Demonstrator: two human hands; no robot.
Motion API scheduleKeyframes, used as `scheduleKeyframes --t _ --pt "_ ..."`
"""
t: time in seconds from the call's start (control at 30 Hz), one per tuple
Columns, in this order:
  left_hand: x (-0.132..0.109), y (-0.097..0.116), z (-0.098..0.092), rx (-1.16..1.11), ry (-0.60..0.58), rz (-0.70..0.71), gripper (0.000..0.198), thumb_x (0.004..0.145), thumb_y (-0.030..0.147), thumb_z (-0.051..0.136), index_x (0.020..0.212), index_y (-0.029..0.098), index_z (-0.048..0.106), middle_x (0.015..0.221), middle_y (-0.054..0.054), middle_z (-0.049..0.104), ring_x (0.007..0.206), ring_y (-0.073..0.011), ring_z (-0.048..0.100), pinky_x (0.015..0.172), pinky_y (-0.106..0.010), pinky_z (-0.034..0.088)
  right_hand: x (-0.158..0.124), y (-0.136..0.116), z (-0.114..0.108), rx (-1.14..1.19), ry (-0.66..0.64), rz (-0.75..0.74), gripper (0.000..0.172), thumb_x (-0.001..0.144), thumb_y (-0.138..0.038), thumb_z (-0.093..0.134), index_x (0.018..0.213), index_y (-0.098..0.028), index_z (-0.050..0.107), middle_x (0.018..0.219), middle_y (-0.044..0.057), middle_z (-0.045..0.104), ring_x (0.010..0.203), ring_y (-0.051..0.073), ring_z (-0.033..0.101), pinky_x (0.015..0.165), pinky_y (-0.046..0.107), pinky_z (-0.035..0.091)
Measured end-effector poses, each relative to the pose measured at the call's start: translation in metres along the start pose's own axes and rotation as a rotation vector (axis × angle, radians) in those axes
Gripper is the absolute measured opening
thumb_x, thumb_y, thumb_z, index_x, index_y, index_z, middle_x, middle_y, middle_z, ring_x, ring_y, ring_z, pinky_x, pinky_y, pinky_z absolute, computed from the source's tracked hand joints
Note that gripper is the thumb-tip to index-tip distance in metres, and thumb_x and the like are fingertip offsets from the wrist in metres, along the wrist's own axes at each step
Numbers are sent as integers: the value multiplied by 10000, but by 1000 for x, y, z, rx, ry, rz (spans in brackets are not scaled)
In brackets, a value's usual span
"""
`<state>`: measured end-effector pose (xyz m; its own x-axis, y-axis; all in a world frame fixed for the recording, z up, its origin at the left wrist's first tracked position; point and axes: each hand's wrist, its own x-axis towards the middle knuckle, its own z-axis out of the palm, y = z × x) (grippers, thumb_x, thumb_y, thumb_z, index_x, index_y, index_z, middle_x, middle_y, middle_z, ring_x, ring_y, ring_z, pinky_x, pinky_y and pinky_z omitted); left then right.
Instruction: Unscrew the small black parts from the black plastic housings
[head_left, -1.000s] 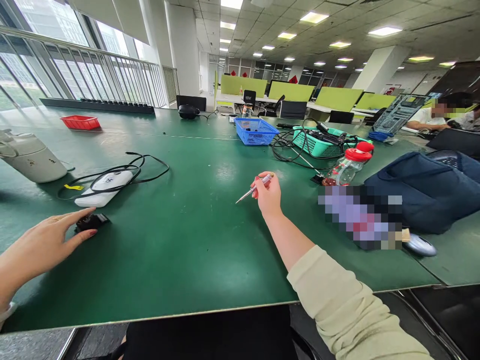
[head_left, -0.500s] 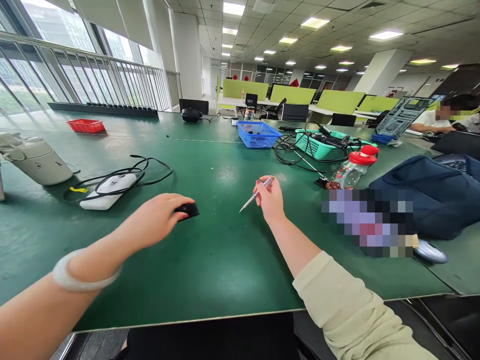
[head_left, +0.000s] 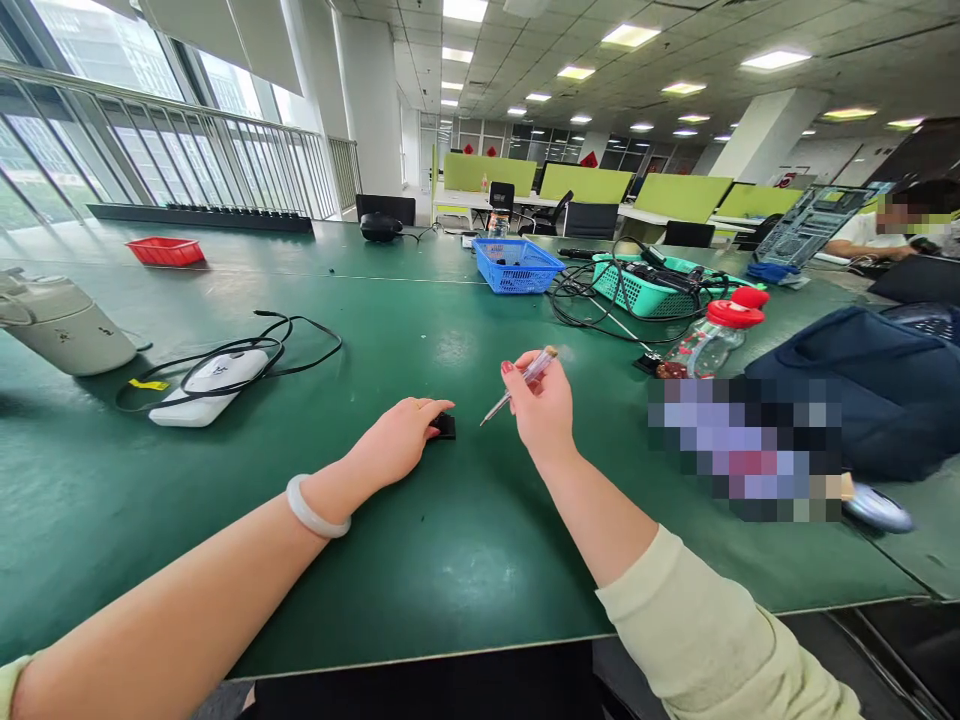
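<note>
My left hand [head_left: 396, 438], with a pale bangle at the wrist, grips a small black rectangular piece [head_left: 446, 427] low over the table or on it; whether it rests there I cannot tell. Fingers and palm cover most of the piece. In my right hand [head_left: 546, 408] is a slim screwdriver [head_left: 496, 408] with a clear handle, held like a pen. Its thin metal tip slants down to the left, a short gap from the black piece. Both hands are over the middle of the green table [head_left: 360, 590].
A white power bank-like device [head_left: 217, 385] with a black cable lies left, near a white bottle [head_left: 71, 325]. Farther back are a red tray [head_left: 166, 252], a blue basket [head_left: 517, 268] and a green basket [head_left: 637, 290] of cables. Right: a red-lidded jar [head_left: 709, 340], dark bag [head_left: 877, 390] and another person.
My left hand has moved right with the black piece, bringing it close to the screwdriver tip. My right hand stays nearly in place, still holding the screwdriver.
</note>
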<state>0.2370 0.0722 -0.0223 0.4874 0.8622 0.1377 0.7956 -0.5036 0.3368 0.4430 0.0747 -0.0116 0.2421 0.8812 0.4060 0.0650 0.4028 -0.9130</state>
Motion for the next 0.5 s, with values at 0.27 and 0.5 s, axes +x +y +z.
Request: scheduleKeyframes --t 0.27,0.5 --pt "0 -4 -2 -133 22 -51 461 918 262 531 1376 211 564 1324 -90 675 1193 -275 639 1074 -448 504 -23 -8 15 -77 -167 -185 221 880 -423 651 813 -242 542 734 -25 575 613 122 554 613 285 466" --pt "0 -4 -4 -170 30 -52 403 896 277 551 1288 218 624 1274 -82 700 1154 -275 652 1061 -448 511 -20 -1 14 -45 -191 -162 201 880 -427 650 867 -252 552 801 -11 595 687 147 599 682 313 515"
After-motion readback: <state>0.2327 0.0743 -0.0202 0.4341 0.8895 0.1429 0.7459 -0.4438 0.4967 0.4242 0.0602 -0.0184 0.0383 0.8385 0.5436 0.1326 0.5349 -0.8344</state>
